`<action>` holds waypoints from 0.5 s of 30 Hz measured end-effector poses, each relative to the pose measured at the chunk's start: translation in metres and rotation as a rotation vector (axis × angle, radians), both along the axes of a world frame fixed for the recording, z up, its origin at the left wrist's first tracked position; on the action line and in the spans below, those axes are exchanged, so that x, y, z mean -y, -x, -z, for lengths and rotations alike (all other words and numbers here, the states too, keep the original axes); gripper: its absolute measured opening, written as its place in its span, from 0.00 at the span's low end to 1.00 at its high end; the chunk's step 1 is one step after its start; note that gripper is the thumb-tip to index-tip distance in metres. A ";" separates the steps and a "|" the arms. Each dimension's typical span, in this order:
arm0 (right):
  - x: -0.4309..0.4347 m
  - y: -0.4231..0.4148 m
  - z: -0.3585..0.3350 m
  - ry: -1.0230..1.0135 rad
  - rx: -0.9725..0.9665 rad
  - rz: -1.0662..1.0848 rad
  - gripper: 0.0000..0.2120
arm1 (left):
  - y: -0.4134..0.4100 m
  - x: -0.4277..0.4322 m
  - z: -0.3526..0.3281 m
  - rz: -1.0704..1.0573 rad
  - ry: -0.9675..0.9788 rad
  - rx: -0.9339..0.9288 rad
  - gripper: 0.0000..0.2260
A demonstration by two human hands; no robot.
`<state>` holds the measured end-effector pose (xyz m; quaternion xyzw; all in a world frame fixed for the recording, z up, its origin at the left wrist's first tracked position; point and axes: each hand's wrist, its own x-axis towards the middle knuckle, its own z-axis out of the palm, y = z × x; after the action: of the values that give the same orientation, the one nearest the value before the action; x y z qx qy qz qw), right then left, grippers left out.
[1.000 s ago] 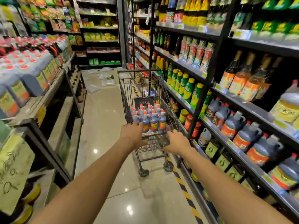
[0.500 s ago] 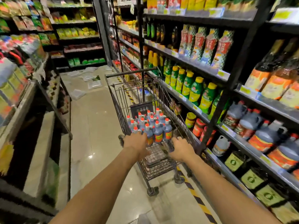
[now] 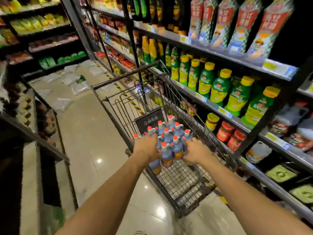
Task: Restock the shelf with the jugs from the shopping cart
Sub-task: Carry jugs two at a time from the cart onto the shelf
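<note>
Several small dark jugs point(image 3: 169, 135) with red caps and orange labels stand packed together in the wire shopping cart point(image 3: 113, 106). My left hand point(image 3: 147, 147) reaches in at the left side of the group, its fingers curled round a jug there. At the right side my right hand point(image 3: 196, 151) grips another jug. Both jugs' bodies are partly hidden by my hands. Larger jugs of the same kind point(image 3: 292, 114) stand on the right-hand shelf point(image 3: 277, 141), blurred at the frame edge.
Green bottles with yellow caps point(image 3: 220, 85) fill the shelf above, and red-lidded jars point(image 3: 226, 133) sit beside the cart. A low dark rack point(image 3: 44, 143) lines the left of the aisle. Plastic bags point(image 3: 74, 82) lie on the tiled floor ahead.
Both hands left the cart's near rim and moved forward into the basket onto the jugs. My view swung closer to the right shelf.
</note>
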<state>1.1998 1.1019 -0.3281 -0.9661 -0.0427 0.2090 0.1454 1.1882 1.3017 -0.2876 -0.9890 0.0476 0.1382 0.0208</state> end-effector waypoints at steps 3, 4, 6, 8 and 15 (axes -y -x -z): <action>-0.011 -0.028 0.011 0.028 0.003 0.059 0.31 | -0.044 -0.013 0.018 0.097 -0.002 -0.021 0.30; -0.016 -0.037 0.015 0.049 -0.015 0.080 0.32 | -0.059 -0.018 0.026 0.134 -0.003 -0.039 0.30; -0.027 -0.054 0.025 0.067 -0.031 0.142 0.33 | -0.088 -0.028 0.045 0.200 0.013 -0.064 0.30; -0.040 -0.069 0.035 0.067 -0.033 0.234 0.34 | -0.116 -0.040 0.061 0.272 0.042 -0.085 0.30; -0.063 -0.110 0.052 0.080 -0.002 0.389 0.34 | -0.193 -0.050 0.095 0.522 0.026 -0.131 0.28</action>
<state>1.3094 1.1650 -0.3798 -0.9610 0.1530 0.1793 0.1445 1.3809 1.3516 -0.3827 -0.9324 0.3039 0.1914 0.0400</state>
